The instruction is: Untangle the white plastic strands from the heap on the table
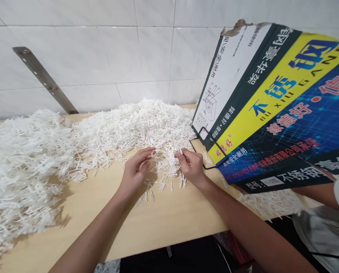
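Just in front of a long heap of thin white branched pieces, perhaps plastic (141,121), both of my hands are low over the table. My left hand (136,168) has its fingers stretched forward and slightly curved, with the thumb apart from them. Its fingertips are beside the loose white pieces. On the other side of these, my right hand (191,166) is closed in a pinch, thumb against the bent forefinger. A bit of white shows at its fingertips, too small to make out fully. Several loose pieces (148,195) lie scattered between and below the hands.
A printed cardboard sheet (271,98) stands tilted at the right, in a black wire holder (210,167). Behind it another person's arm (318,193) shows beside more white pieces (274,201). A larger pile (21,159) covers the left. A metal bracket (46,79) is on the tiled wall.
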Demonstrator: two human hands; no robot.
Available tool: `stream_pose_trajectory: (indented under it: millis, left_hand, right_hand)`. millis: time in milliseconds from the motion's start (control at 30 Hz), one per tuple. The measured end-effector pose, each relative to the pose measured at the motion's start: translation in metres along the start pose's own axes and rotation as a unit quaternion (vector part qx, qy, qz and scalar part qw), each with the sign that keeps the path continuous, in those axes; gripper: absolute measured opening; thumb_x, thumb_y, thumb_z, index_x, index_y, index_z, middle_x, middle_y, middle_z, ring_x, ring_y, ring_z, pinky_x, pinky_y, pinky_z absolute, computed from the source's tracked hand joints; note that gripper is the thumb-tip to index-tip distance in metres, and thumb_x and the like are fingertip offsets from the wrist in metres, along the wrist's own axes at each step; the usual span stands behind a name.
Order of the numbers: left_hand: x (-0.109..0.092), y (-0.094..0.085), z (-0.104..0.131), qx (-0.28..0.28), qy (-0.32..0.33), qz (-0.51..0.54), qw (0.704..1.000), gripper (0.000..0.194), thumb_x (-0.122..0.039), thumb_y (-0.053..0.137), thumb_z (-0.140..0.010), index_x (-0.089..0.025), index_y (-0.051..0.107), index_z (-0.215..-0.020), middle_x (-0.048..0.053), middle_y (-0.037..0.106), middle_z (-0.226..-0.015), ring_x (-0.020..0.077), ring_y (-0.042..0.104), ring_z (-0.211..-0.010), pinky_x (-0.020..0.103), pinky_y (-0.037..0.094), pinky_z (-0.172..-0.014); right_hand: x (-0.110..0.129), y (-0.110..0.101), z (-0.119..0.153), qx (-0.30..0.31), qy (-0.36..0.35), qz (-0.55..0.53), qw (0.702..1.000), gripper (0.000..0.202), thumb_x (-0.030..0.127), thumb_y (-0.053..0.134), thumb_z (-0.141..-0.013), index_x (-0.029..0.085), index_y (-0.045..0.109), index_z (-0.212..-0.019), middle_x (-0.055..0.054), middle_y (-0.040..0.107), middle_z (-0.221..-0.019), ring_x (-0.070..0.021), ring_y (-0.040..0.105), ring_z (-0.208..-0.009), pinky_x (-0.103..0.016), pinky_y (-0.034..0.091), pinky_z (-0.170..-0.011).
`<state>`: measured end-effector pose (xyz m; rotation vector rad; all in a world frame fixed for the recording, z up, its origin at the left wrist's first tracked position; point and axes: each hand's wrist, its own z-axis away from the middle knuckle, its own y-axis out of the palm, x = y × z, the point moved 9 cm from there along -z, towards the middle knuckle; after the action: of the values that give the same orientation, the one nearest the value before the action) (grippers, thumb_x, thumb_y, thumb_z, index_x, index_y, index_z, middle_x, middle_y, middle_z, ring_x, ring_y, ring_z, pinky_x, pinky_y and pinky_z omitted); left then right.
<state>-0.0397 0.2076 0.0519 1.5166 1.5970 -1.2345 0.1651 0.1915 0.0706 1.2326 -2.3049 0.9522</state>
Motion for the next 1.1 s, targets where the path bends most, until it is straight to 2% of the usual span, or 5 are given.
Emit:
stream_pose_trajectory:
  millis: [100,200,300,733,1100]
  left_hand:
    - [-0.014,-0.002,0.001,0.014,0.044,-0.096,0.994,0.023,-0.032,0.057,-0.099,-0.026,0.077,-0.111,0.007,0.059,-0.149,0.0286,0.053,-0.138,0.05,0.042,-0.116]
    - [-0.019,-0.007,-0.001,-0.014,0.054,-0.159,0.986,0.024,-0.034,0.058,-0.099,-0.024,0.077,-0.087,0.006,0.069,-0.132,0.0269,0.061,-0.125,0.046,0.046,-0.108]
    - [-0.019,-0.008,0.0,-0.031,0.061,-0.143,0.987,0.015,-0.035,0.064,-0.096,-0.023,0.073,-0.098,0.007,0.071,-0.122,0.0248,0.063,-0.118,0.04,0.05,-0.1]
    - [0.01,0.024,0.006,0.107,-0.124,-0.09,0.982,0.034,-0.048,0.063,-0.092,-0.018,0.072,-0.077,0.002,0.066,-0.067,0.0162,0.056,-0.061,0.028,0.041,-0.058]
    - [-0.006,-0.003,-0.005,0.031,0.042,-0.284,0.957,0.023,-0.036,0.051,-0.1,-0.021,0.062,-0.085,-0.001,0.06,-0.069,0.0152,0.051,-0.06,0.028,0.035,-0.061]
  right_hand:
    - [0.009,0.006,0.0,0.014,-0.023,-0.01,1.0,0.03,0.023,0.056,-0.1,0.019,0.058,-0.07,0.005,0.042,-0.053,-0.0088,0.039,-0.046,-0.026,0.03,-0.05]
    - [0.02,0.012,0.002,0.03,-0.052,-0.012,0.998,0.028,0.021,0.055,-0.1,0.019,0.056,-0.072,0.005,0.042,-0.055,-0.0092,0.038,-0.048,-0.026,0.029,-0.051]
    - [0.028,0.016,0.005,0.043,-0.082,-0.014,0.996,0.027,0.019,0.055,-0.099,0.019,0.055,-0.072,0.005,0.04,-0.055,-0.0096,0.038,-0.049,-0.027,0.029,-0.053]
    - [0.031,0.022,0.007,0.055,-0.141,0.107,0.983,0.03,0.018,0.05,-0.1,0.021,0.052,-0.07,0.001,0.053,-0.055,-0.0122,0.045,-0.05,-0.029,0.03,-0.056]
    - [0.024,0.021,0.009,0.024,-0.123,0.131,0.983,0.035,0.018,0.049,-0.101,0.021,0.046,-0.066,0.003,0.048,-0.05,-0.0105,0.041,-0.045,-0.029,0.025,-0.051]
